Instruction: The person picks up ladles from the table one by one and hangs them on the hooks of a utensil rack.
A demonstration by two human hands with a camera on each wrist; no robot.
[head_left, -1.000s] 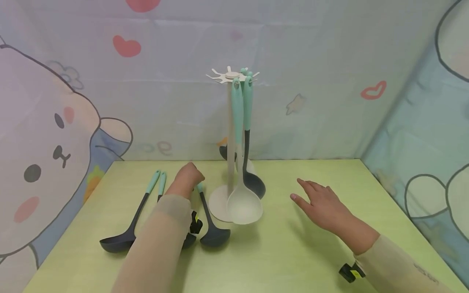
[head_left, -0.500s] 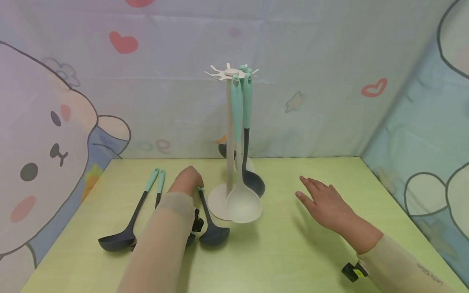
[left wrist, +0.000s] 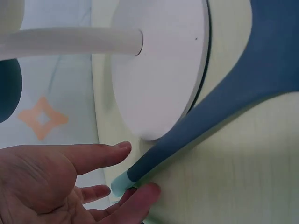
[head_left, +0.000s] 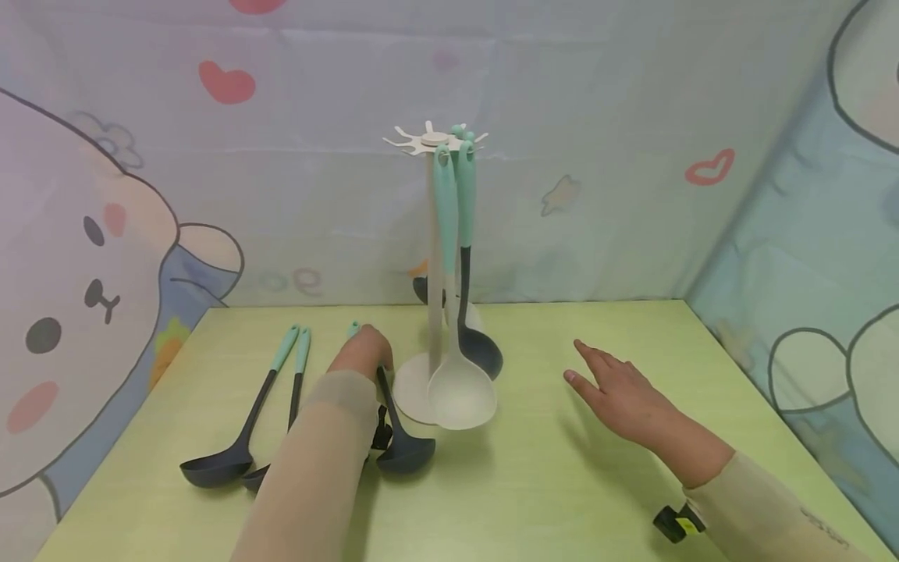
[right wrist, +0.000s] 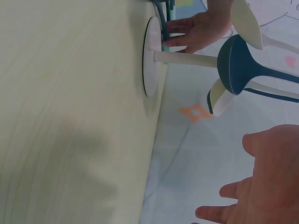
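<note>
Two hands worked at the green bench [head_left: 534, 484]: the left hand [head_left: 365, 353] pinched the mint handle of a dark ladle [head_left: 396, 437] lying beside the utensil stand [head_left: 421, 386], while the right hand [head_left: 625, 394] hovered spread open.

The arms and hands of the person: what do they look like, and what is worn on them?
Both arms are covered by thin, semi-sheer beige sleeves that end at the wrists. The left hand and the right hand are bare: no gloves or rings show. A small black device with a yellow mark sits under the right wrist, and a similar black one under the left.
</note>
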